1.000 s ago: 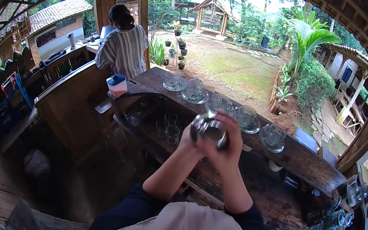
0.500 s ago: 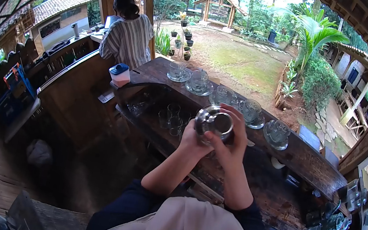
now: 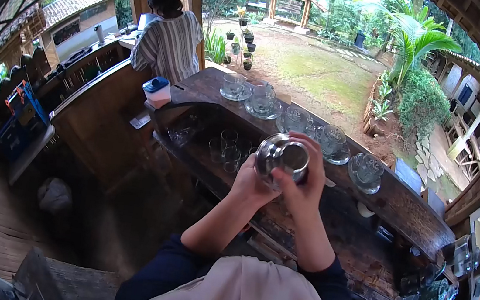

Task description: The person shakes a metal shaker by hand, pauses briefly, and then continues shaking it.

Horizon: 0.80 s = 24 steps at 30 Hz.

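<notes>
Dark, worn wood makes up the tabletop (image 3: 417, 223). Five clear glass cups on saucers (image 3: 365, 172) line its raised far edge, and a blue-lidded container (image 3: 157, 93) sits at its left end. Empty-looking glasses (image 3: 228, 148) stand on the lower level (image 3: 348, 251), left; more glassware (image 3: 435, 294) crowds its right end.

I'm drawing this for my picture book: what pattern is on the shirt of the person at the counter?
Stripes, light and dark, on the shirt. The head view shows it best.
</notes>
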{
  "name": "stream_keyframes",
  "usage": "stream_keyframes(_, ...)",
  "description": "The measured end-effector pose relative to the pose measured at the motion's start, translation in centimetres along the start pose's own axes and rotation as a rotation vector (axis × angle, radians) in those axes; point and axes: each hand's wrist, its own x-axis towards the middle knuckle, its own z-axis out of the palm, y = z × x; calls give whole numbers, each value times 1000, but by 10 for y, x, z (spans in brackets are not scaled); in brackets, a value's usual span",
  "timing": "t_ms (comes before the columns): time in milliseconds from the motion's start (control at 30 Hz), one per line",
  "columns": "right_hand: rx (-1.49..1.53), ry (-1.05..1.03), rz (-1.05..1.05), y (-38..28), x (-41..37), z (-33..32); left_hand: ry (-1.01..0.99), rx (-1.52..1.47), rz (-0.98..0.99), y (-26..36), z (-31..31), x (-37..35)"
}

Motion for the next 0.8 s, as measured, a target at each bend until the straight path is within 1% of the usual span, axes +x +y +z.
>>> stream_keyframes(33,-33,-1,-4,-10,4,-3,2,-5,5,3,-5,1)
stream_keyframes(67,-65,5,-12,-22,10,-6,-229,-102,-182,11,-13,2)
stream_keyframes(100,-140,-156,-219,-42,13,-17,-455,-198,-371,20,-19,0)
stream_keyframes(133,-141,-277,-300,-66,13,-23,-166,-23,-372,26,15,-22)
stream_keyframes(167,-38,-44,-551,-75,-11,-4,-384,161,-85,22,36,-43)
stream_keyframes(200,42,-142,-919,-83,6,-12,-689,147,129,18,41,-46)
stream_keyframes(233,45,-145,-917,-80,8,-10,-991,131,348,14,43,-49)
stream_keyframes(300,92,-110,-1008,-69,1,-3,-985,116,318,28,46,-44)
stream_keyframes(333,52,-116,-743,-53,-17,0,-737,174,71,39,37,-35)
stream_keyframes(367,-80,-198,-585,-31,-14,0,-480,222,-168,49,24,-23)
stream_keyframes(400,-211,-279,-427,-13,1,0,-348,134,-348,60,2,-4)
stream_keyframes(433,-4,-194,-159,-13,10,19,-300,493,350,38,-35,14)
stream_keyframes(500,61,-137,-12,-21,15,23,-125,-79,73,30,-15,-2)
stream_keyframes(533,61,-136,-30,-33,21,18,-195,-141,-188,38,-7,-3)
stream_keyframes(567,-37,-256,-259,-55,23,9,-257,-195,-453,47,3,-8)
stream_keyframes(600,-136,-376,-480,-74,20,-1,-403,-158,-403,45,42,-40)
stream_keyframes(633,-118,-424,-583,-86,10,-10,-539,83,-213,46,38,-39)
stream_keyframes(667,47,-35,-815,-83,-7,16,-792,63,-95,40,38,-45)
stream_keyframes(700,113,116,-959,-68,-24,29,-1046,43,30,31,41,-50)
stream_keyframes(733,120,114,-962,-64,-22,23,-1054,145,236,26,44,-48)
stream_keyframes(767,30,-66,-788,-57,-17,10,-1052,147,238,29,41,-45)
stream_keyframes(800,-61,-239,-601,-50,-12,-3,-767,139,54,35,31,-37)
